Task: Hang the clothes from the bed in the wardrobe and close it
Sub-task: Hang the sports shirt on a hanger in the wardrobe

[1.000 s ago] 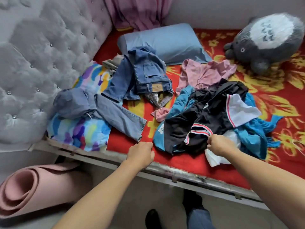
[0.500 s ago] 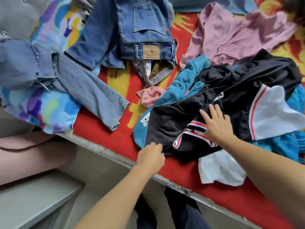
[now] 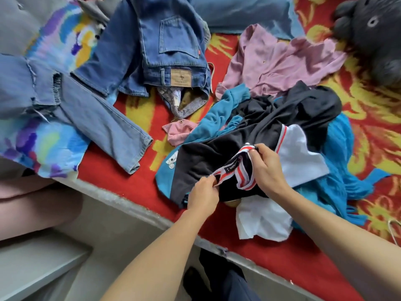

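Head view; what changed just now? — checker

Both hands are on the black top (image 3: 217,157) now; left hand (image 3: 202,195) pinches one end of its striped collar (image 3: 235,170); right hand (image 3: 268,170) grips the other end, fingers curled over the edge; collar is lifted and spread between them; half a second ago the right hand lay flat on the fabric, fingers spread, and the left was a fist at the hem. — tagger

Where's the top, and what does that mean for the task? — checker

The rest of it lies on the bed (image 3: 130,185) near the front edge, over a teal garment (image 3: 338,148) and a white cloth (image 3: 262,220); I'd judge the neck opening is found, which is what hanging needs; top not yet lifted clear; nothing hung; wardrobe not in view. — tagger

Versus a second ago? — checker

Camera is much closer and lower; back then both hands were at the bed edge, the right just touching the clothes; jeans (image 3: 169,46), pink shirt (image 3: 271,64) and plush (image 3: 373,35) look unmoved; a thin wire loop (image 3: 393,230) at the right edge may be a hanger, too cut off to say. — tagger
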A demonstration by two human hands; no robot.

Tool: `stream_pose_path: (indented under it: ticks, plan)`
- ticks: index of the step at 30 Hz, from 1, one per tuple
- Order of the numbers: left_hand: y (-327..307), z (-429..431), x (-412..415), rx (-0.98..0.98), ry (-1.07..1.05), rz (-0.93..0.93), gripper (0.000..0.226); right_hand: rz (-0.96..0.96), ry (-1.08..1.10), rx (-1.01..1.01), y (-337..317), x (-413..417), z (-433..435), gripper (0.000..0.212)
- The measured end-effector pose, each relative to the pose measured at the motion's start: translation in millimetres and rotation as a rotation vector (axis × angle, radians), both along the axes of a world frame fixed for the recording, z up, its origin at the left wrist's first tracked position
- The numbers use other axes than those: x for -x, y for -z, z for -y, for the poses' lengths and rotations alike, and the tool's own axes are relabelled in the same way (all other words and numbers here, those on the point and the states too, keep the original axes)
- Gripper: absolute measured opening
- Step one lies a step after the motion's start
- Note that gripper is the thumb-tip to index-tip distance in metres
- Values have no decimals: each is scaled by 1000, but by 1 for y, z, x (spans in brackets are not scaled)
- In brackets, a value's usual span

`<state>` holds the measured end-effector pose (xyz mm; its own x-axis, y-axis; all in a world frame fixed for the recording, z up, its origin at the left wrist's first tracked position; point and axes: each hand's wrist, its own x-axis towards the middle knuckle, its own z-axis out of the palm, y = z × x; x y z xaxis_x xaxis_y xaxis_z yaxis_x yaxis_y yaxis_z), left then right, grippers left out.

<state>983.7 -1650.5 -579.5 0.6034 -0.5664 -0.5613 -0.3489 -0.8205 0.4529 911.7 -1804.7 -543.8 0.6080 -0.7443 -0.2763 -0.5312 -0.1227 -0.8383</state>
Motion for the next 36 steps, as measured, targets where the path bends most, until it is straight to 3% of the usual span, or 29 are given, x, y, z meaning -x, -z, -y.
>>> stream_pose_path:
  ticks: [3,7,17,20,24,29,31,33,35,36]
  plan:
    - [-42,-6,-11,184,-64,115,15,89,5,-40,-40,-5,-14,27]
    - [-109,-41,-31,399,-104,339,6,136,-92,66,-89,-1,-39,28]
    - [-308,-180,-21,767,-558,649,9,97,-634,365,-202,15,-137,19]
    - [-358,-220,-18,785,-628,716,16,85,-706,467,-234,-2,-152,22]
    - [-409,-269,-10,738,-535,925,16,122,-793,677,-272,-34,-165,35]
    - [-439,-325,9,404,-163,1259,11,-223,-874,963,-308,-62,-177,15]
    - [-439,-343,17,285,-120,1315,8,-295,-829,848,-318,-73,-186,15]
    - [-436,-357,27,245,-163,1317,13,-231,-794,620,-329,-85,-199,14]
    - [-435,-369,40,259,-249,1291,15,-105,-800,217,-340,-104,-220,12]
    - [-437,-373,47,264,-302,1280,15,-45,-775,-77,-348,-108,-234,14]
